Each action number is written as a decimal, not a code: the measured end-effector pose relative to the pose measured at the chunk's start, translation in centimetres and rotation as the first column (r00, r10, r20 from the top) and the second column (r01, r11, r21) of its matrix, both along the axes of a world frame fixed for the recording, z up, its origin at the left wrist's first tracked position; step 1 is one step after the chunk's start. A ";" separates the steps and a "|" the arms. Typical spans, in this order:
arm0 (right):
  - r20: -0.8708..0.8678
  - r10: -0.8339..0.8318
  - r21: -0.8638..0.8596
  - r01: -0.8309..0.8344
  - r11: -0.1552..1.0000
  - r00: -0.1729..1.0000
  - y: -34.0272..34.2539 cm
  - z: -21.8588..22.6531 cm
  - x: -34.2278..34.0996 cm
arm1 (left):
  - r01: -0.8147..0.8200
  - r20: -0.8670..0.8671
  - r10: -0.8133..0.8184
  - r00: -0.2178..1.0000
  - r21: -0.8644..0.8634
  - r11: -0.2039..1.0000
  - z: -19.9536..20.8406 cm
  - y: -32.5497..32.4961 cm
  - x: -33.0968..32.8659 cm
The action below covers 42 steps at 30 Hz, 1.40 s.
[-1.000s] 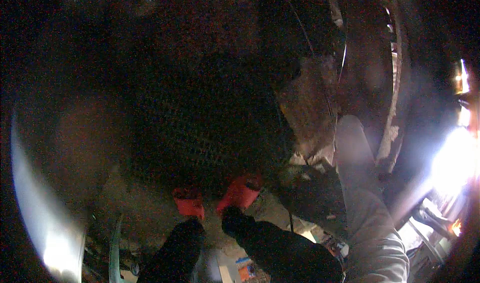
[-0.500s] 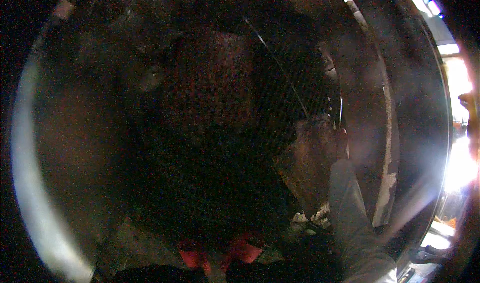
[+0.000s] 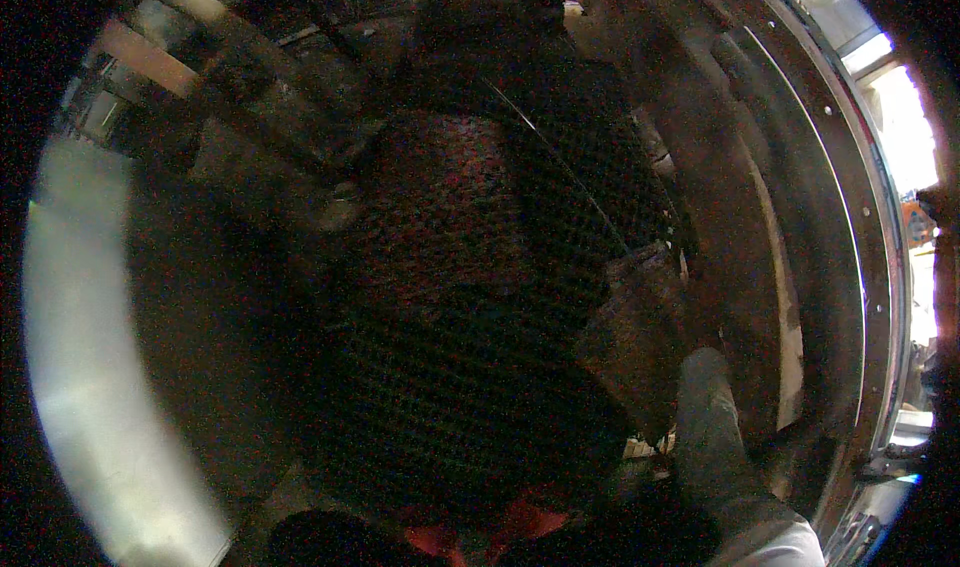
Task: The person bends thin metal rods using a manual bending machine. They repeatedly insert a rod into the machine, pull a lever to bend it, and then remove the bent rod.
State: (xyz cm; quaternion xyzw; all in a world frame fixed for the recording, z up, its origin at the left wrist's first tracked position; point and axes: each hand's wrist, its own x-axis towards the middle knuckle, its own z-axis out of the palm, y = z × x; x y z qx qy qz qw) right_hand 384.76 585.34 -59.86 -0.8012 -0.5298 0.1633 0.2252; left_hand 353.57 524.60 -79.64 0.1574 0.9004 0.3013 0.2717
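Observation:
My right forearm, in a pale grey sleeve, comes up from the lower right. My right hand (image 3: 703,325) is a dim shape at the end of it, beside a brownish flat piece (image 3: 640,342). Darkness hides its fingers, so I cannot tell whether it grips that piece. A thin straight metal rod (image 3: 560,162) slants from the upper middle down to the top of the brown piece. Left of the rod lies a reddish rough-textured patch (image 3: 450,207) on a dark ribbed or meshed surface (image 3: 430,377). My left hand does not show.
A blurred pale panel (image 3: 85,337) curves down the left. Long dark panels with a riveted metal edge (image 3: 868,257) stand on the right, with bright daylight beyond. Beams (image 3: 150,57) cross the upper left. Two red shapes (image 3: 530,519) show at the bottom.
The view has shifted, so most things sit slightly lower and to the right, and more of the upper-left beams shows. My right hand stays beside the brown piece.

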 end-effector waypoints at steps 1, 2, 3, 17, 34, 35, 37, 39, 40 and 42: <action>0.003 -0.009 -0.005 0.009 1.000 1.000 0.2 -0.2 -0.4 | 0.000 -0.016 -0.001 1.000 -0.025 1.000 1.3 1.0 -1.6; 0.007 -0.021 -0.013 0.021 1.000 1.000 0.3 -0.4 -0.5 | -0.002 -0.037 0.000 0.999 -0.042 0.999 2.8 2.1 -3.2; 0.021 -0.029 -0.009 0.029 1.000 0.999 1.2 0.0 -0.5 | -0.003 -0.051 0.001 0.999 -0.049 0.999 4.1 3.4 -4.7; -0.011 -0.058 -0.046 0.057 0.997 0.998 -0.2 -4.9 -5.8 | -0.026 -0.435 -0.017 0.900 -0.092 0.995 16.1 18.1 -20.1; -0.012 -0.088 -0.060 0.087 0.994 0.996 -1.7 -3.1 -4.0 | -0.014 -0.621 -0.077 0.780 -0.141 0.990 23.2 21.1 -23.8; -0.009 -0.078 -0.054 0.077 0.996 0.997 -0.4 -3.2 -4.8 | -0.021 -0.627 -0.081 0.775 -0.154 0.988 23.5 21.4 -24.0; 0.000 -0.066 -0.048 0.066 0.997 0.998 2.2 -3.6 -6.6 | -0.030 -0.639 -0.090 0.764 -0.174 0.984 24.7 22.3 -25.7; 0.018 -0.056 -0.027 0.056 0.998 0.998 3.9 -3.2 -6.5 | -0.037 -0.642 -0.093 0.761 -0.185 0.982 25.0 23.0 -25.0; 0.032 -0.060 -0.013 0.061 0.998 0.998 4.5 -2.6 -6.1 | -0.035 -0.640 -0.092 0.762 -0.183 0.982 25.0 23.4 -25.0; 0.034 -0.043 -0.015 0.043 0.999 0.999 3.9 -1.9 -7.0 | -0.040 -0.647 -0.096 0.756 -0.192 0.981 26.5 23.1 -25.5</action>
